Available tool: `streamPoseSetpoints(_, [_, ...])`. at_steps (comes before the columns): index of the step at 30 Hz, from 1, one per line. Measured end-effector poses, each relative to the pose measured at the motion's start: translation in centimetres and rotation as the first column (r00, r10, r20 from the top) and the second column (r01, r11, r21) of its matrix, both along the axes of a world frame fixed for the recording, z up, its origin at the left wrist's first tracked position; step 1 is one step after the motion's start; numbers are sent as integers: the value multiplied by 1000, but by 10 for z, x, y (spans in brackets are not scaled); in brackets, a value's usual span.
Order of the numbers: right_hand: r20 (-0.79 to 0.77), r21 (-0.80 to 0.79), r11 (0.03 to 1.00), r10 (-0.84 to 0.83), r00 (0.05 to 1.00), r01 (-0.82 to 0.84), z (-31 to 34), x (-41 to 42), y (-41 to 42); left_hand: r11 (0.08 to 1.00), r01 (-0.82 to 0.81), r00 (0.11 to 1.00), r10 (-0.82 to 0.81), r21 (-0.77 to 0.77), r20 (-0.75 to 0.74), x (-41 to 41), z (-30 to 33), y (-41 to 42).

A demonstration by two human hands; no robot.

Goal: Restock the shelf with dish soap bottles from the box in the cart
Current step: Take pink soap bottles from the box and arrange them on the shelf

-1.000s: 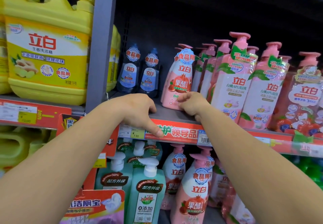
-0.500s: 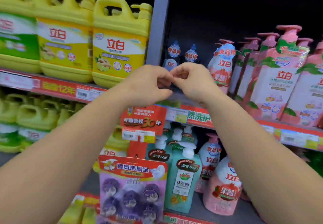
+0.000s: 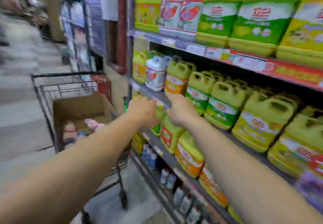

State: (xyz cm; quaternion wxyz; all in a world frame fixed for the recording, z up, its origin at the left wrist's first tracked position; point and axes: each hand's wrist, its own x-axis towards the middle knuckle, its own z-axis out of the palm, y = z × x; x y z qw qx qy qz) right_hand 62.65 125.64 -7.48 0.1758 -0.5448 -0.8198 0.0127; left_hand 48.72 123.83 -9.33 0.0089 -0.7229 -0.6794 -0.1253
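Red brand characters on the yellow-green jugs (image 3: 222, 106) — too blurred to read, shelf price tags (image 3: 195, 49) likewise

Both bare arms reach forward, hands close together at mid-frame.

The left hand (image 3: 143, 111) and the right hand (image 3: 180, 109) are held out side by side at about the same height, just apart, backs toward the camera and knuckles uppermost. The left forearm runs up from the lower left corner, the right forearm from the lower right, so the two converge toward the wrists. Both wrists look roughly straight. The fingers of each hand appear curled downward and away from the camera, but motion blur hides the fingertips, so whether either hand grips anything cannot be told.
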Motion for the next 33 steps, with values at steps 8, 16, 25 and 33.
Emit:
streamPoseSetpoints(8, [146,-171,971,192,970,-166,-90,-166,35,938,-323,946,316,-125,-71,-159,-85,-2])
streamPoseSetpoints(16, [191,-242,922,351,917,-303,-143,-253,103,850,-493,870,479,-184,-116,-239,-136,38])
streamPoseSetpoints(25, [163,-351,857,452,877,-376,-185,-304,225,730,-627,774,623,-272,-114,-302,-176,144])
streamPoseSetpoints(33, [133,-522,770,497,857,-366,-243,-344,276,634,-642,720,692,-431,-56,-332,-229,186])
